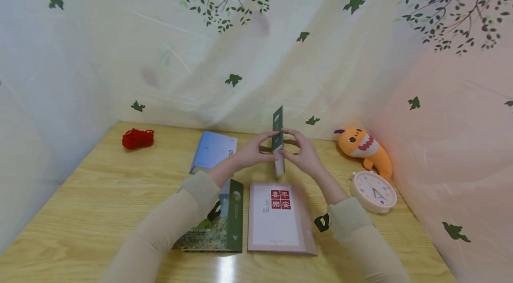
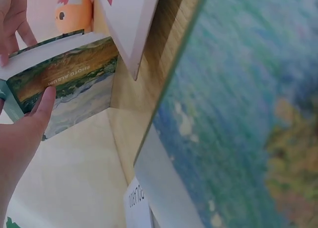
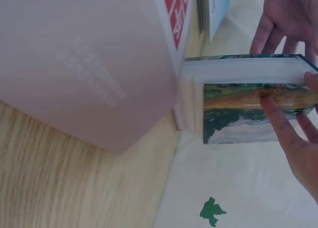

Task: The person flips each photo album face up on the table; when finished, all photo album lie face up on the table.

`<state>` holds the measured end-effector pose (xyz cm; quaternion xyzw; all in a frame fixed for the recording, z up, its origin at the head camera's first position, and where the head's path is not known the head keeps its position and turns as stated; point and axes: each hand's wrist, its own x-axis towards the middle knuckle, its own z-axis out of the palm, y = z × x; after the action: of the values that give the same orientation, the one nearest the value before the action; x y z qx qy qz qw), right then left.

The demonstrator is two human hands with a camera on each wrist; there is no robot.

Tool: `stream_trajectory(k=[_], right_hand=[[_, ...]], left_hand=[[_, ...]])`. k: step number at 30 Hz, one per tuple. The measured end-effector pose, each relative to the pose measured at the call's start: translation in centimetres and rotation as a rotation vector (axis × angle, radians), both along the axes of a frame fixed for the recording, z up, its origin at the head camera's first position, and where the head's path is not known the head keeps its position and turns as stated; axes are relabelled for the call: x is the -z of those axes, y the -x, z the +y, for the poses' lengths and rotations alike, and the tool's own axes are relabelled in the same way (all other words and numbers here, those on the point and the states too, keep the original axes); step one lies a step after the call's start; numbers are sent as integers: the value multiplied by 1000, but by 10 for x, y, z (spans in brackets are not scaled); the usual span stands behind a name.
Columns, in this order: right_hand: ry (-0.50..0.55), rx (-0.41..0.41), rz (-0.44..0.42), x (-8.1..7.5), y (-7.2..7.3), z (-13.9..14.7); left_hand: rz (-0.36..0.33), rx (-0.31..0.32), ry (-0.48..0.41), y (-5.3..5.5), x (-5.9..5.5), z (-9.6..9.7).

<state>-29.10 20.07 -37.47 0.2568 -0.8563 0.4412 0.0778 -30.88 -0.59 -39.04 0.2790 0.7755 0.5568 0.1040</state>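
A small photo album (image 1: pixel 278 133) with a painted cover and dark green spine stands upright over the back of the table. From its left side my left hand (image 1: pixel 253 151) grips it with thumb and fingers; the thumb lies on the painted cover (image 2: pixel 82 71) in the left wrist view. My right hand (image 1: pixel 303 154) holds the opposite side, its fingers spread over the cover (image 3: pixel 238 109) in the right wrist view. White page edges (image 3: pixel 243 68) show between the two covers. Below the hands lie a larger green photo album (image 1: pixel 236 225) and a pink-bordered white album (image 1: pixel 274 225).
A blue album (image 1: pixel 216 149) lies behind the green one. Red yarn (image 1: pixel 138 138) is at the back left. At the right are an orange shark plush (image 1: pixel 362 145) and a pink round clock (image 1: pixel 373 191). A leaf-printed curtain (image 1: pixel 192 73) stands behind the wooden table (image 1: pixel 92 194).
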Motion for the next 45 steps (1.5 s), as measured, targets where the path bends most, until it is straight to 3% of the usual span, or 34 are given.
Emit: stream_trajectory(k=[7,16,23,28,34,41,45], right_hand=[[12,-16,-48,8,3,-1],[-74,-43,-59,22,9,-4],[-154,-75,-196,39,12,6],[-213,-58,-267,47,12,15],[-238,-47,-298,48,12,18],[-259,-33,-320,52,12,21],[-286,-29,-314,52,13,22]], left_hand=[[-25,-62,-27,6,0,-2],[-33,-140,63,6,-1,-15],[-90,-128,97,6,2,-24],[-81,-91,136,6,6,-29],[-58,-72,138,7,9,-32],[-155,-44,96,6,14,-35],[-143,-55,156,7,20,-36]])
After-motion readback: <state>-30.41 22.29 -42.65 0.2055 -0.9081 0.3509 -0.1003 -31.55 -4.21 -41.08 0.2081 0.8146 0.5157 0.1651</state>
